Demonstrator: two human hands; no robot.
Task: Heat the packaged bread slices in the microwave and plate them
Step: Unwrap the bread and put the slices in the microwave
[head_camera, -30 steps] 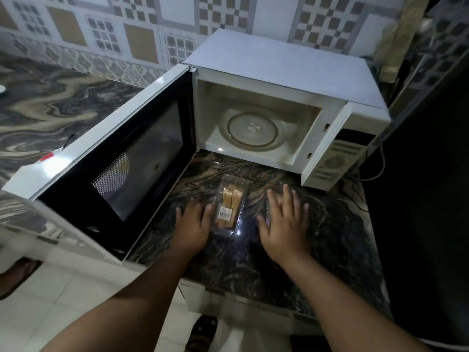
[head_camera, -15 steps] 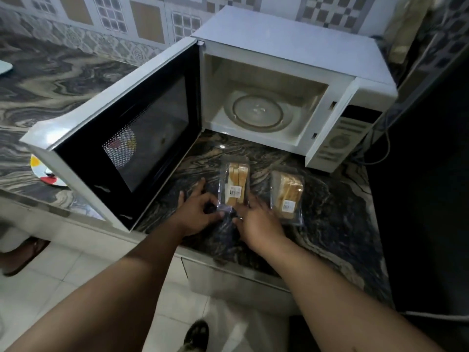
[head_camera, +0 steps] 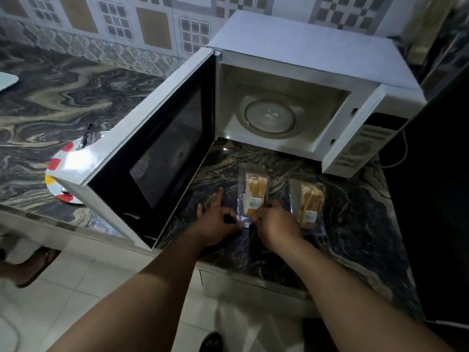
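Two clear packs of bread slices lie on the dark marble counter in front of the white microwave (head_camera: 304,47). My left hand (head_camera: 215,222) and my right hand (head_camera: 276,224) both pinch the near end of the left bread pack (head_camera: 253,191). The right bread pack (head_camera: 311,199) lies untouched just beside my right hand. The microwave door (head_camera: 157,153) stands wide open to the left. Its glass turntable (head_camera: 270,116) has nothing on it.
A white plate with red and yellow marks (head_camera: 59,168) sits on the counter behind the open door, partly hidden by it. A power cord (head_camera: 403,153) hangs at the microwave's right. The counter's front edge (head_camera: 253,275) runs under my forearms. Another person's foot (head_camera: 28,268) is at the lower left.
My right hand left the right bread pack and came over to the left one. Both hands closed their fingertips on its near end. The view has shifted, bringing the plate into sight.
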